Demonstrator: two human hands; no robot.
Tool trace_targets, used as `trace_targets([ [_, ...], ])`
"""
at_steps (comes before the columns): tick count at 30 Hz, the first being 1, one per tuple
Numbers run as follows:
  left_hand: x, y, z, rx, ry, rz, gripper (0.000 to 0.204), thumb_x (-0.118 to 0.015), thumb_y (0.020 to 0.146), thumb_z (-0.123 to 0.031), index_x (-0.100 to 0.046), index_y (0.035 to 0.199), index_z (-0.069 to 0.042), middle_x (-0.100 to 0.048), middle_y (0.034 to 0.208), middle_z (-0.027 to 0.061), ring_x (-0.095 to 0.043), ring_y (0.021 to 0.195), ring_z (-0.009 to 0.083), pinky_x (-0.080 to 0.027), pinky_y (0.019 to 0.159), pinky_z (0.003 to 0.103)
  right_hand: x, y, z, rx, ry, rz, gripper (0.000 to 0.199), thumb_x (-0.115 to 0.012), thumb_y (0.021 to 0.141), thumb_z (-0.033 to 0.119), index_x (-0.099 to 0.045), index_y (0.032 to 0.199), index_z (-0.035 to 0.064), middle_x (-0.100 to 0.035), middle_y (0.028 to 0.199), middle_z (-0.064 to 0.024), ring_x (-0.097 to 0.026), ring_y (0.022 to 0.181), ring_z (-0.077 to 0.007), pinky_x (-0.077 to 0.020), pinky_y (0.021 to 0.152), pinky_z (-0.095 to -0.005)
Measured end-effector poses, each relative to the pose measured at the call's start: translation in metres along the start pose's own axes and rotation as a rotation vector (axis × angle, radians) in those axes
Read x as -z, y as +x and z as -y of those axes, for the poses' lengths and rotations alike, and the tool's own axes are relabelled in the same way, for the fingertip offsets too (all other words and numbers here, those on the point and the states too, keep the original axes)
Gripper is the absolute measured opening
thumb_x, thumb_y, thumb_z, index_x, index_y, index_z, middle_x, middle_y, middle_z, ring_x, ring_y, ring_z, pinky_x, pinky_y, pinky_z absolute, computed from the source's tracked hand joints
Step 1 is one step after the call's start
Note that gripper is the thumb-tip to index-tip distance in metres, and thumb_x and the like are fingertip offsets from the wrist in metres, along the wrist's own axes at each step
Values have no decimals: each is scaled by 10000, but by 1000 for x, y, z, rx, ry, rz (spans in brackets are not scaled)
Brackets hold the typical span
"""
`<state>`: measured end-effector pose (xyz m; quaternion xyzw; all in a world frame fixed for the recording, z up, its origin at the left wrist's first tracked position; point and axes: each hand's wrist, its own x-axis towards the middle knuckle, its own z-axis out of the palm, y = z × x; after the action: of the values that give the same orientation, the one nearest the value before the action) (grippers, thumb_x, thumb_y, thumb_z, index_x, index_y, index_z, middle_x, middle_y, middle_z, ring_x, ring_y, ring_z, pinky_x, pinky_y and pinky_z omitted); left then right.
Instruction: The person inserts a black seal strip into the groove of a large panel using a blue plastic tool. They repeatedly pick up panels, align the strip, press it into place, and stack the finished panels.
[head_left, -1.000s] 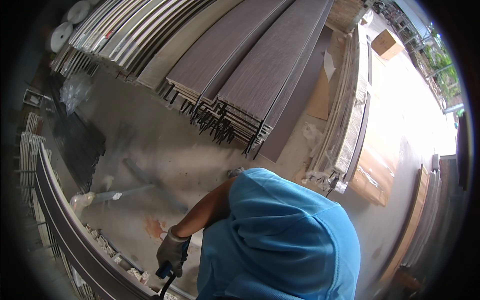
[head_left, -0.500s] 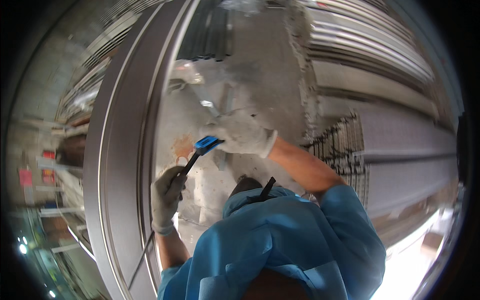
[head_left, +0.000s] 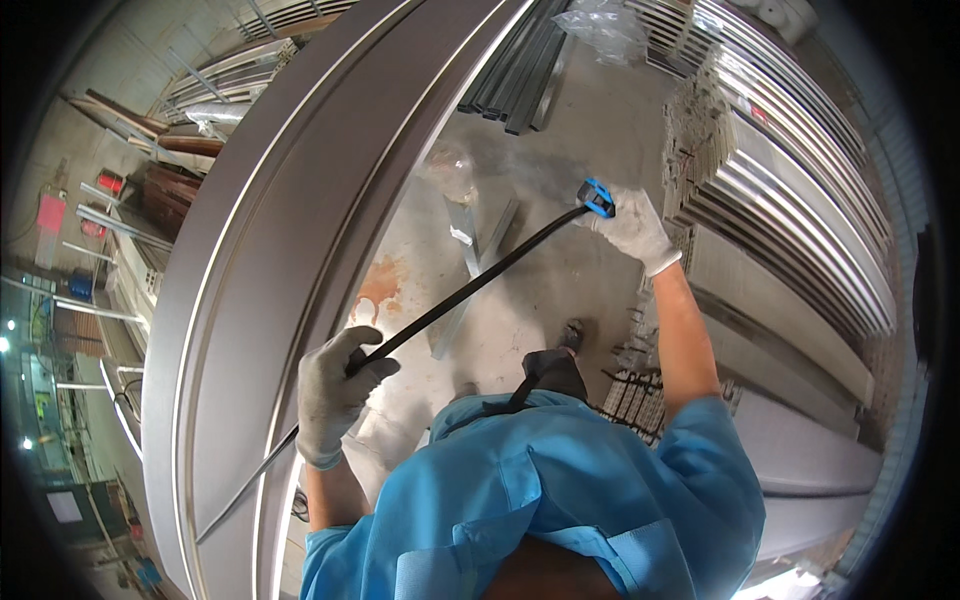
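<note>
My right hand (head_left: 638, 228), in a pale work glove, is stretched out ahead and closed around a blue-and-black tape measure (head_left: 597, 198). Its dark blade (head_left: 480, 284) runs in a long slant down to my left hand (head_left: 328, 400), also gloved. The left thumb and fingers pinch the blade beside the edge of a long grey-brown panel (head_left: 270, 250). Past that hand, the blade carries on across the panel's surface, ending low on the left. The right palm is hidden behind the glove's back and the case.
Stacks of long profiles and panels (head_left: 800, 220) line the right side. Dark square tubes (head_left: 515, 70) and clear plastic film (head_left: 605, 30) lie on the floor ahead. Metal strips (head_left: 468, 245) lie near a brown stain (head_left: 382, 285). More racked stock (head_left: 175, 205) stands left beyond the panel.
My right hand has moved ahead and to the right with the tape measure, so a much longer stretch of blade spans between my hands. The left hand stays by the panel's edge.
</note>
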<state>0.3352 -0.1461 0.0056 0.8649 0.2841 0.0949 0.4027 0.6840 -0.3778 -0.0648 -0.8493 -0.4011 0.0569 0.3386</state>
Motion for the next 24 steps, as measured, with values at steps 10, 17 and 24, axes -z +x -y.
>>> trace_targets([
  [10,-128,115,-91,-326,484,-499,121,-703,868,-87,-648,975,-81,-644,839,126,-643,782,334,-502,691,416,84,140,-13,559,-102,374,318,-777,781,257,-690,1040,94,-712,873,-170,-682,848,-391,-530,760,-470],
  [17,-126,158,-115,-141,50,-448,67,-671,899,-40,-655,963,-29,-662,816,139,-652,693,299,-505,643,358,106,225,-52,619,37,488,257,-783,789,243,-665,932,65,-694,813,-180,-672,788,-377,-511,702,-446],
  [24,-116,265,-131,-364,-21,-334,174,-749,827,-39,-684,988,-40,-634,741,79,-615,600,189,-480,558,304,140,309,-95,331,262,751,249,-828,720,188,-727,896,44,-674,735,-25,-615,690,-126,-474,651,-312],
])
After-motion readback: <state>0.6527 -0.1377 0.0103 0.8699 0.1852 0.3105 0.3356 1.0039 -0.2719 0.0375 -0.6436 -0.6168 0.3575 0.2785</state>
